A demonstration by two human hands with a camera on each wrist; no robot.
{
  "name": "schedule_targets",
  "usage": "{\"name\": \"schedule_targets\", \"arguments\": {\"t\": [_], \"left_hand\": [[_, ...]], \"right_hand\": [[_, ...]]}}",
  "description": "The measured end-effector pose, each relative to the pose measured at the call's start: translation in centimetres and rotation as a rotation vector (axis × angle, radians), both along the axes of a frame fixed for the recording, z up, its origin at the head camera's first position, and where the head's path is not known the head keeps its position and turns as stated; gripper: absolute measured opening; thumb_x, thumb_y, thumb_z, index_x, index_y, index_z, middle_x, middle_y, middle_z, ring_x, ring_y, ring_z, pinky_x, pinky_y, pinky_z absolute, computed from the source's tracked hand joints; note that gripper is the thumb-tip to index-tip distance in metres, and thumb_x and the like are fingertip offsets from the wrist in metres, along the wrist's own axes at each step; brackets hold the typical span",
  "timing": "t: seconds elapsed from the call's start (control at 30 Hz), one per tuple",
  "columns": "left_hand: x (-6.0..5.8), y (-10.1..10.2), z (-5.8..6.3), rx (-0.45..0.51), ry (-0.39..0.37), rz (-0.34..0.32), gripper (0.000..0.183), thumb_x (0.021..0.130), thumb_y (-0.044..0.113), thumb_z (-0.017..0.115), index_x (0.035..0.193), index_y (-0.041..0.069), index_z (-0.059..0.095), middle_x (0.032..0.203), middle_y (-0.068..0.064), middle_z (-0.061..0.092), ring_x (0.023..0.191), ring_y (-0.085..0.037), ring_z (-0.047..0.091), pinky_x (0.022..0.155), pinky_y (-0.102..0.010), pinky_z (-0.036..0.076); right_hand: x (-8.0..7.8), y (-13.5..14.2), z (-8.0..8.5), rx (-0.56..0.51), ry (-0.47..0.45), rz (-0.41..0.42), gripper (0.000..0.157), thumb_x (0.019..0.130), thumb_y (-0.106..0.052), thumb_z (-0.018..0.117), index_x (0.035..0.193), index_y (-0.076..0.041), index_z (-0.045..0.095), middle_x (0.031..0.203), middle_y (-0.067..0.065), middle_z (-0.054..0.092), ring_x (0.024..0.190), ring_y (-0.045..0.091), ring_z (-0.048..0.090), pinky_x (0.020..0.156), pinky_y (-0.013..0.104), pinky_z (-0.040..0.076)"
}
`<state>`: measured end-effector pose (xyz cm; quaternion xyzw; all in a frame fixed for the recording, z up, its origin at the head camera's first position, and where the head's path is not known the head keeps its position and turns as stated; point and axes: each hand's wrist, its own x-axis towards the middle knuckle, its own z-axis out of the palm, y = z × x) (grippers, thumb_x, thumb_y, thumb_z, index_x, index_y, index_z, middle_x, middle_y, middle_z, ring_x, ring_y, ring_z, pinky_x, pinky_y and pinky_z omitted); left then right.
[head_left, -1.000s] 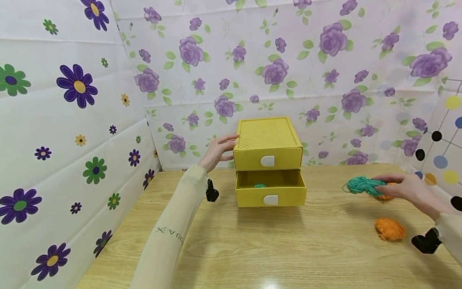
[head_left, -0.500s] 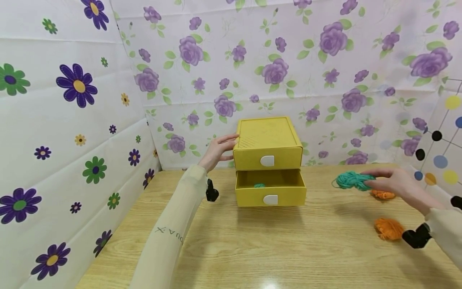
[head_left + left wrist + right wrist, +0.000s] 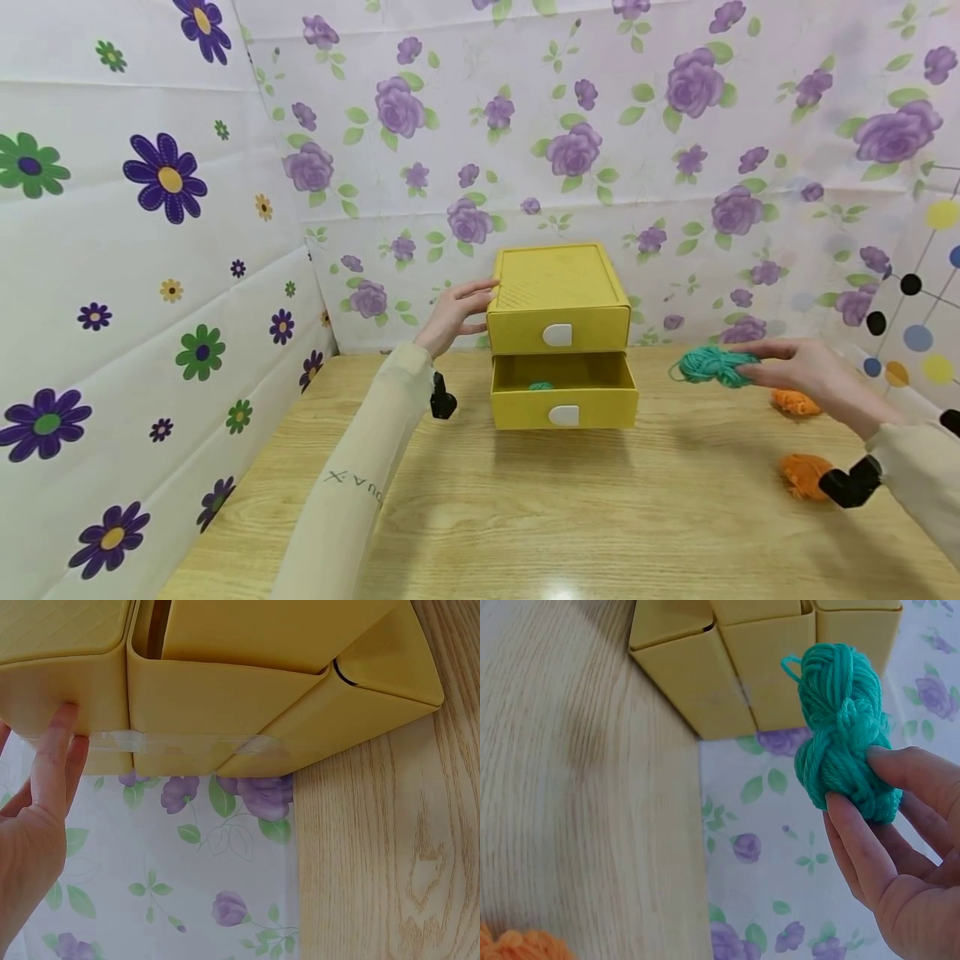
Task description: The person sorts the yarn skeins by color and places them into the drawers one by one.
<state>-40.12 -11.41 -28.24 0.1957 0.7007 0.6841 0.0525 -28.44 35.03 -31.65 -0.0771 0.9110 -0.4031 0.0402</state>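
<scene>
A yellow drawer box (image 3: pixel 558 279) stands at the back of the table, its lower drawer (image 3: pixel 525 410) pulled out and its upper drawer (image 3: pixel 517 332) pushed in. Inside the lower drawer a bit of green yarn (image 3: pixel 541 386) shows over the front. My left hand (image 3: pixel 452 317) touches the box's left side near the top; in the left wrist view its fairly straight fingers (image 3: pixel 52 761) press that side. To the right of the box, my right hand (image 3: pixel 806 371) pinches a green yarn skein (image 3: pixel 847 727) between thumb and fingers, above the table.
Two orange yarn skeins, a near one (image 3: pixel 806 477) and a farther one (image 3: pixel 797 403), lie on the wooden table (image 3: pixel 562 517) at the right. Flowered cloth (image 3: pixel 450 125) hangs behind the box, and another patterned cloth (image 3: pixel 150 275) borders the left.
My right hand has moved left and slightly upward with the green yarn skein, toward the box, uncovering the farther orange skein. My left hand stays on the box.
</scene>
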Motion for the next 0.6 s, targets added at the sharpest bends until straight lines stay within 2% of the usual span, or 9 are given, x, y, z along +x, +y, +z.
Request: {"name": "schedule_targets", "arguments": {"t": [0.13,0.27,0.33,0.5,0.6], "left_hand": [[-0.2,0.0,-0.1,-0.002,0.001,0.001,0.039,0.091,0.022,0.058,0.129,0.013,0.053,0.125,-0.005,0.050,0.105,-0.026,0.051,0.079,-0.040,0.047],[-0.2,0.0,-0.1,-0.003,0.000,0.003,0.039,0.091,0.022,0.058,0.129,0.013,0.053,0.125,-0.005,0.050,0.104,-0.025,0.051,0.079,-0.041,0.047],[-0.2,0.0,-0.1,-0.004,-0.003,0.002,0.039,0.091,0.022,0.057,0.129,0.013,0.053,0.125,-0.005,0.050,0.105,-0.025,0.051,0.079,-0.041,0.047],[0.0,0.0,0.0,-0.010,-0.009,-0.007,0.040,0.091,0.022,0.057,0.130,0.013,0.052,0.127,-0.005,0.048,0.106,-0.025,0.050,0.080,-0.041,0.047],[-0.1,-0.1,0.0,-0.011,-0.007,-0.011,0.040,0.091,0.022,0.057,0.130,0.013,0.052,0.127,-0.005,0.048,0.106,-0.025,0.050,0.080,-0.041,0.047]], "right_hand": [[0.2,-0.5,0.6,-0.038,0.027,0.015,0.068,0.086,-0.046,0.057,0.135,-0.002,0.041,0.137,0.028,0.027,0.114,0.047,0.035,0.082,0.060,0.036],[0.3,-1.3,1.2,0.008,0.072,0.015,0.066,0.084,-0.047,0.059,0.133,-0.004,0.045,0.140,0.026,0.023,0.115,0.047,0.034,0.082,0.062,0.034],[0.3,-1.8,1.5,-0.001,0.073,0.021,0.065,0.083,-0.047,0.061,0.132,-0.005,0.046,0.140,0.025,0.023,0.116,0.047,0.033,0.082,0.063,0.033],[0.3,-3.0,2.0,-0.090,0.069,0.064,0.061,0.085,-0.039,0.062,0.130,-0.003,0.047,0.143,0.024,0.017,0.121,0.047,0.025,0.085,0.064,0.030],[0.3,-3.7,2.3,-0.111,0.072,0.063,0.061,0.084,-0.039,0.063,0.130,-0.002,0.047,0.143,0.023,0.018,0.121,0.046,0.026,0.086,0.063,0.029]]}}
